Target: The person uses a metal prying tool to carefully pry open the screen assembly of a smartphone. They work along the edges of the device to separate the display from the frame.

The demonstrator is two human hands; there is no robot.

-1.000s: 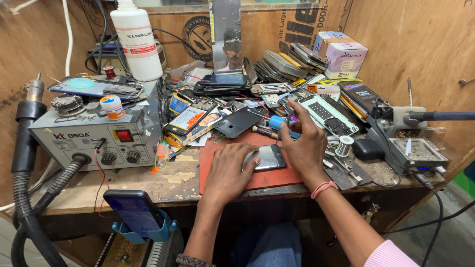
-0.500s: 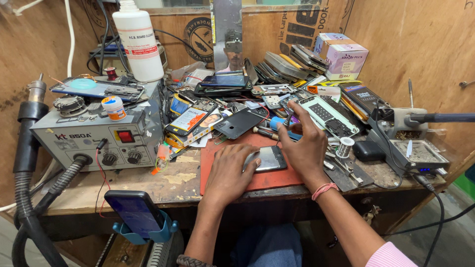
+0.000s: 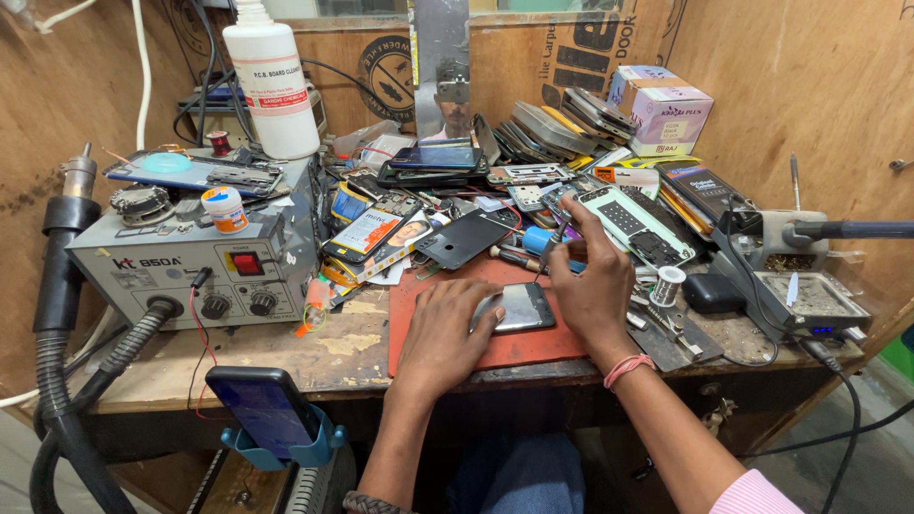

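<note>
- I see my left hand (image 3: 440,335) lying palm down on the red mat (image 3: 447,314), fingers pointing toward the phone (image 3: 517,307); its fingertips touch the left edge of that phone, so its grip is spread flat and pinches nothing.
- The phone lies flat, screen up, in the middle of the red mat, near the front edge of the bench (image 3: 333,352), right between my two hands.
- My right hand (image 3: 592,286) sits just right of the phone, wrist raised, with a pink band on the wrist.
- Its grip is pressed together: thumb and fingers pinch a thin dark tool (image 3: 550,246), which slants down toward the far end of the phone. I cannot tell whether the tip touches it.
- Behind the mat, the bench is heaped with phone parts: a black back cover (image 3: 464,238), an opened phone frame (image 3: 636,225) showing its insides, and a stack of phones (image 3: 430,167) further back.
- At the left stands a grey hot-air station (image 3: 190,266) with knobs and a red switch; its black hose and nozzle hang at the far left.
- A white bottle (image 3: 273,81) stands upright on the back of that station, and a small white jar (image 3: 228,209) sits on its top.
- A blue-screened phone in a holder (image 3: 265,409) is propped below the bench front.
- At the right, a grey tray unit (image 3: 809,300) and a small spool of wire (image 3: 668,284) sit near my right hand.
</note>
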